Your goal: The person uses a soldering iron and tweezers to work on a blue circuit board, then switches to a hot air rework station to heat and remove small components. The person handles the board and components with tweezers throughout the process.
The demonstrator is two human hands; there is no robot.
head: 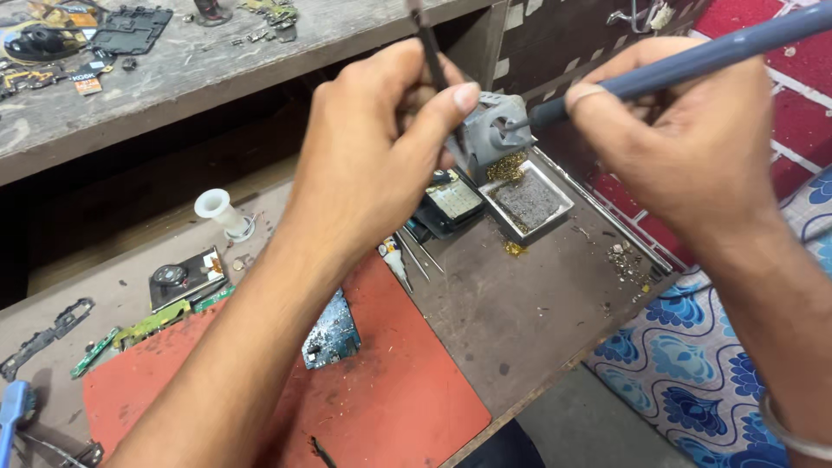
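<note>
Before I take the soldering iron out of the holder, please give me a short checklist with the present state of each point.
1. Right hand grips the soldering iron firmly: ok.
2. Iron tip sits inside the grey holder: ok.
3. Left hand holds the thin dark tool away from the tip: ok.
4. Tip clean: cannot tell, hidden in the holder.
5. Circuit board lies on the red mat, ready: ok.
6. Cleaning tray within reach: ok.

Small electronics repair workshop, scuffed wooden bench, red work mat at lower centre, circuit boards, phone parts upper left, soldering iron upper right.
</note>
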